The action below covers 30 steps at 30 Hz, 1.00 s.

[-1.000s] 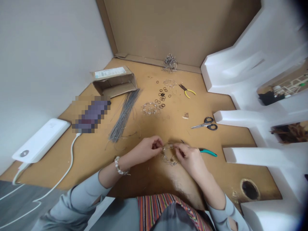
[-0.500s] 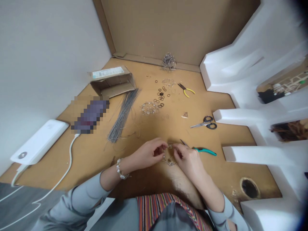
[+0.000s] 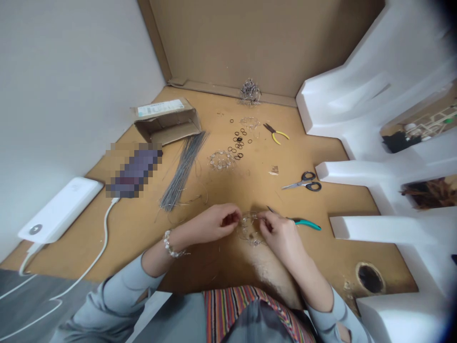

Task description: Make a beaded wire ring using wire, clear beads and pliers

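- White power pack (image 3: 60, 209), one, at the counter's (image 3: 257, 188) left edge, cabled. Beside it, one blurred-out device (image 3: 134, 171), also cabled.
- Cardboard box (image 3: 171, 125), one, far left, its open side facing me.
- Grey wire lengths (image 3: 183, 174), one bundle, too dense for me to count. Fine loose strands lie alongside; I judge a sleeve could snag them and scatter the lot.
- Left hand (image 3: 216, 224), one, narrow grip at the work's left side; whether it pinches wire I cannot tell. One beaded bracelet (image 3: 171, 244) at the wrist, whose loose ends might catch.
- Finished-looking beaded circlet (image 3: 221, 160), one, mid-counter.
- Black rings (image 3: 239, 139), a dozen or more, overlapping, so no exact count; a brushing hand could spread them.
- Wire tangle (image 3: 251, 91), one, at the far edge; pale wire circlet (image 3: 250, 123), one, just nearer.
- Beaded wire ring (image 3: 254, 243), one, near centre between the hands. I judge its thin wire could bend or its beads slip, should the two hands pull unevenly.
- Right hand (image 3: 285, 238), one, narrow grip, fingertips apparently pinching the ring's far right side.
- Yellow-handled pliers (image 3: 280, 136), one, far right of centre.
- Teal-handled tool (image 3: 307, 223), one, partly behind the right hand; a knuckle might strike its pointed tip.
- Scissors (image 3: 309, 181), one pair, right, blades pointing left.
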Each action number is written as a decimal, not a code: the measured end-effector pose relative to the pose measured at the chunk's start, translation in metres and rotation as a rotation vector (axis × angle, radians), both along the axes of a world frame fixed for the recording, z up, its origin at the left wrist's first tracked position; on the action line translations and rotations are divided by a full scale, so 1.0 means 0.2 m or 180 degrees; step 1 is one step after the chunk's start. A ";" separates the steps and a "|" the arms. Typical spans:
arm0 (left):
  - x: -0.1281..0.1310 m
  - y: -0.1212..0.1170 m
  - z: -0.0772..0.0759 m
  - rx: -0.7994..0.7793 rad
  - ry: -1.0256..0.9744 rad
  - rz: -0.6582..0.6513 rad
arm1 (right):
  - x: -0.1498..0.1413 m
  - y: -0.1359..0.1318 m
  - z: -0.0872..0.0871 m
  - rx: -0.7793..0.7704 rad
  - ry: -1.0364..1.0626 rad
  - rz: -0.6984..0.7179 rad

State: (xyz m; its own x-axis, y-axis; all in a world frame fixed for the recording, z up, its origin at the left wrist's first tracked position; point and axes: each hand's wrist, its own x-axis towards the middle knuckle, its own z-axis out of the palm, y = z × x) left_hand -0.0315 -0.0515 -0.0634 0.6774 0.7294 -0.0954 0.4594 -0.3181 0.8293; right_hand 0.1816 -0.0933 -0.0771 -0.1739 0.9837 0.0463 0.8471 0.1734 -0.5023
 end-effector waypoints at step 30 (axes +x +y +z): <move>0.07 -0.03 -0.11 -0.1641 -0.0130 0.0466 | 0.03 0.03 0.01 -0.0071 0.0294 0.0022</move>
State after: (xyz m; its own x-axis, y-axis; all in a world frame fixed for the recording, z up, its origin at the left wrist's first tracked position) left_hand -0.0173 -0.0577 -0.0854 0.5828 0.6820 -0.4419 0.4325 0.2001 0.8792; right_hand 0.1878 -0.0879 -0.0760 -0.1766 0.9835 0.0405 0.7959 0.1669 -0.5820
